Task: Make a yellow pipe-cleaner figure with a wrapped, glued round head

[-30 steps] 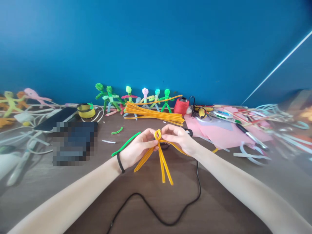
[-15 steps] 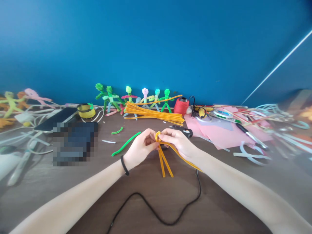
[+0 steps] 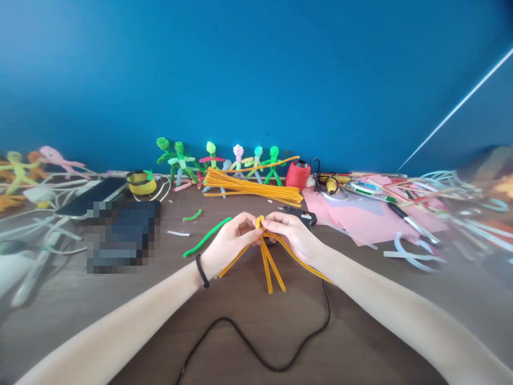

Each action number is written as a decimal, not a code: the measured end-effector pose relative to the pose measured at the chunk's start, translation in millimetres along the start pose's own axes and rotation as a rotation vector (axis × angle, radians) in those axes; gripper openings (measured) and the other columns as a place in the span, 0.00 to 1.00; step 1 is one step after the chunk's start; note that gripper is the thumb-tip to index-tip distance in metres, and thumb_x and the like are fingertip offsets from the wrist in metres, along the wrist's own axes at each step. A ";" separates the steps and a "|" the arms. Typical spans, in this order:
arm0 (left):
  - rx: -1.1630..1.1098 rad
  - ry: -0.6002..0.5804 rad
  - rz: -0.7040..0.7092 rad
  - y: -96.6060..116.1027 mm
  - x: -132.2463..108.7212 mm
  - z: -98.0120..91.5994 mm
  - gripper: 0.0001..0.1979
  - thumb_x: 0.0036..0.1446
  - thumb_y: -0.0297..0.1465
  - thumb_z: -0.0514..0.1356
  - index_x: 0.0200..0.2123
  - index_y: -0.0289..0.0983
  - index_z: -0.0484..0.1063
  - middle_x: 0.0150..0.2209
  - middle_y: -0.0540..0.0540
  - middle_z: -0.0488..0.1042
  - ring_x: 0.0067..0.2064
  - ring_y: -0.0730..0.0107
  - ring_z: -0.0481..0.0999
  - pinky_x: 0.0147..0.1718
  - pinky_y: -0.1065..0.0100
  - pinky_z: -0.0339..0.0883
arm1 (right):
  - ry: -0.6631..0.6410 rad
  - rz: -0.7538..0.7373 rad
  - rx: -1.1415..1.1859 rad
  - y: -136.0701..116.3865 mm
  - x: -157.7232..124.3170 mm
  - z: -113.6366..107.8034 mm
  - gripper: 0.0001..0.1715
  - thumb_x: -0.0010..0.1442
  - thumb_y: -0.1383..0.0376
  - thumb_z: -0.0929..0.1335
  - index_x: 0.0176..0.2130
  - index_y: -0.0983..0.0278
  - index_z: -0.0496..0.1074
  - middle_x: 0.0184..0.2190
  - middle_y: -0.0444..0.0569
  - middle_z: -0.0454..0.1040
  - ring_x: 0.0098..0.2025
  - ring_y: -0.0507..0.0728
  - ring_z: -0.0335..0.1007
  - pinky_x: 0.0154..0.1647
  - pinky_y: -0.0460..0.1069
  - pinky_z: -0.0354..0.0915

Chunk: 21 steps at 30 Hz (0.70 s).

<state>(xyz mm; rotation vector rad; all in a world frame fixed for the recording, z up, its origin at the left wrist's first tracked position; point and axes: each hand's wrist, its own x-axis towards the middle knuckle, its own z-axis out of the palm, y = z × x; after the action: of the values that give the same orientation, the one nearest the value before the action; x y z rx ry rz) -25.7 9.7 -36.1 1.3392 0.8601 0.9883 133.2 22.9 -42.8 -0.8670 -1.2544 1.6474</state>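
Orange-yellow fuzzy-stem piece [image 3: 263, 248], small loop on top and loose straight strands below, sits between my two hands, mid-view over the dark brown worktop [image 3: 240, 331]. Left hand [image 3: 230, 243]: fingers pinched together, thumb at the base of the loop. Right hand [image 3: 297, 234]: fingers pinched too, on the loop's right side, hardly any gap. Both have hold of this one piece; exact contact partly hidden.

Done, as I read it: loop shaped, strands parted into left, middle and right. Left undone, my judgement: strands plain and unwound, ends free. Can't tell if the join under my fingers is secured.

Orientation: loop end points up and away from me, toward the blue wall [image 3: 256, 69]. Middle pair points back toward me, splayed slightly. Long axis runs from loop to those ends, near-vertical in view, lower end leaning a bit right. Side strands angle off: one low left from behind my left hand, one low right along the underside of my right. Can't tell if any tips touch the worktop.

Around: bundle of straight orange-yellow fuzzy stems [image 3: 256, 185] beyond my hands, bent green fuzzy stem [image 3: 207, 237] just beside my left, black gun-shaped tool [image 3: 308, 216] just past my right.
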 end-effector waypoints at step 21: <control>0.138 -0.066 0.049 -1.9 1.6 -3.3 0.10 0.48 0.27 0.59 0.32 0.37 0.59 0.31 0.51 0.70 0.35 0.74 0.71 0.37 0.69 0.63 | 0.007 -0.326 -0.418 -5.8 -4.7 -2.9 0.11 0.54 0.64 0.65 0.40 0.61 0.69 0.38 0.47 0.67 0.38 0.53 0.66 0.41 0.51 0.64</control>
<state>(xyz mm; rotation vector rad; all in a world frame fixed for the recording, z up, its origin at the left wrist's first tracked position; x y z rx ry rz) -28.1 12.4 -38.2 1.5083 0.8611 0.9304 138.9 20.3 -37.8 -0.8549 -1.6710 1.1428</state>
